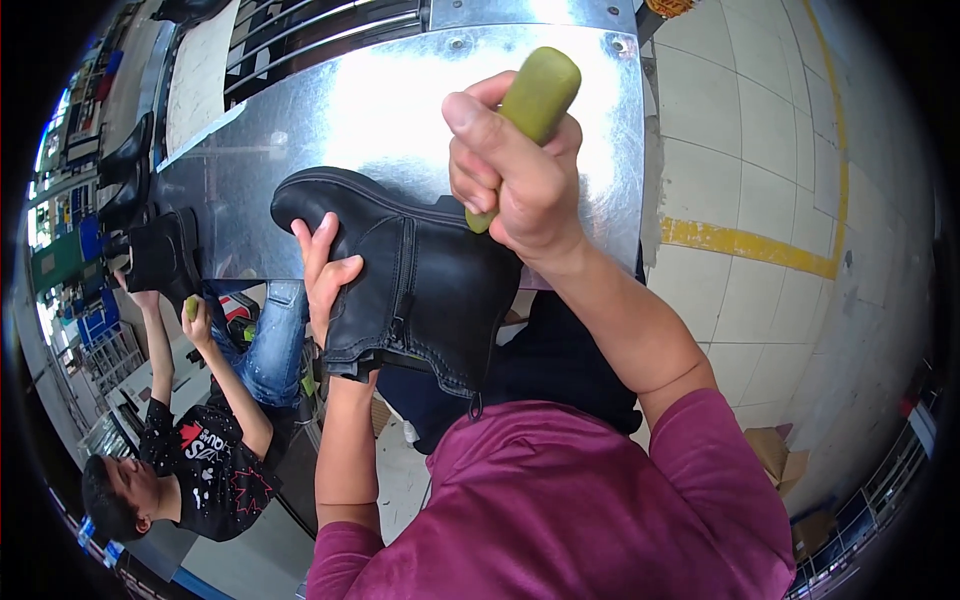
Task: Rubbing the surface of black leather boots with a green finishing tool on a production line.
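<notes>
A black leather ankle boot (450,290) lies on its side over the near edge of the metal table, its toe pointing to the far left and its shaft opening toward me. A zipper runs along the side that faces up. My left hand (325,265) grips the boot from its left, fingers spread over the upper near the toe; part of the hand is hidden behind the boot. In my right hand (525,165), closed in a fist, is a yellowish-green rounded bar (545,90). Its lower end sticks out of the fist close to the boot's heel; whether it touches cannot be told.
The shiny metal table (370,120) spans the area ahead, with metal rollers (325,35) beyond it. To my left a co-worker (205,450) holds another black boot (163,255) and a small green piece (191,308). Tiled floor (740,190) with a yellow line lies right.
</notes>
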A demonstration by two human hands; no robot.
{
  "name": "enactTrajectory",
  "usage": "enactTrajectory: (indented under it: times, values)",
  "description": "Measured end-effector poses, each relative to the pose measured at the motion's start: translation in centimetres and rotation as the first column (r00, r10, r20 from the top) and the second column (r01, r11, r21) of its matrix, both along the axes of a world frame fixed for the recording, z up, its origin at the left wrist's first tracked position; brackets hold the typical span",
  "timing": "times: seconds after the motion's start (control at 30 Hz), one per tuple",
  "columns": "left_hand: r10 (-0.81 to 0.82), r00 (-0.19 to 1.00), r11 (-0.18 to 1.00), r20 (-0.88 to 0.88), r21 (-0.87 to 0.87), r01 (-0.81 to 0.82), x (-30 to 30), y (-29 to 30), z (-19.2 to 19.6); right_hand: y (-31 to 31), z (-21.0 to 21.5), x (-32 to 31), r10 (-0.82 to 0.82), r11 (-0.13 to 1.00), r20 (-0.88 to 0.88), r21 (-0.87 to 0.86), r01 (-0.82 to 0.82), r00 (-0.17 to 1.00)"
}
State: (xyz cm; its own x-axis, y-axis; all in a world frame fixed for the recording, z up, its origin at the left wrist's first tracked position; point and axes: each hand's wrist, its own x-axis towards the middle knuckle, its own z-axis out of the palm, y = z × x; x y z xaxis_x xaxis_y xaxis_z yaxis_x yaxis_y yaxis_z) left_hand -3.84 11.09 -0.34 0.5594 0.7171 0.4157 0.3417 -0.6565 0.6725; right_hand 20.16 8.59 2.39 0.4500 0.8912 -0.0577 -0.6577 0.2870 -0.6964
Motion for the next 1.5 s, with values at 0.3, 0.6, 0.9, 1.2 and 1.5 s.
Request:
enactTrajectory:
  times: [0.3, 0.6, 0.9, 1.2, 1.5]
  values:
    - [-0.026, 0.983, 0.992, -0.181, -0.127, 0.003, 3.6, 0.3, 3.5, 2.4, -1.9, 1.6, -0.004, 1.000, 0.105, 0.000, 0.004, 0.994]
    - [-0.125, 0.957, 0.915, -0.263, -0.403, 0.009, 7.5, 1.7, 6.0, -6.6, -2.7, 5.7, -0.161, 0.982, -0.310, -0.142, 0.122, 0.937]
    - [-0.141, 0.941, 0.929, -0.306, -0.371, 0.018, 6.9, 1.5, 5.4, -6.6, -4.3, 5.5, -0.164, 0.984, -0.500, -0.145, 0.104, 0.850]
    - [-0.105, 0.969, 0.912, -0.223, -0.411, 0.004, 6.9, 1.8, 4.9, -4.9, -3.0, 4.8, -0.258, 0.941, -0.479, -0.322, 0.106, 0.839]
    - [-0.019, 0.976, 0.975, -0.218, -0.221, -0.030, 6.4, 0.2, 4.2, -3.3, -2.2, 5.5, -0.074, 0.926, -0.348, -0.372, -0.065, 0.935]
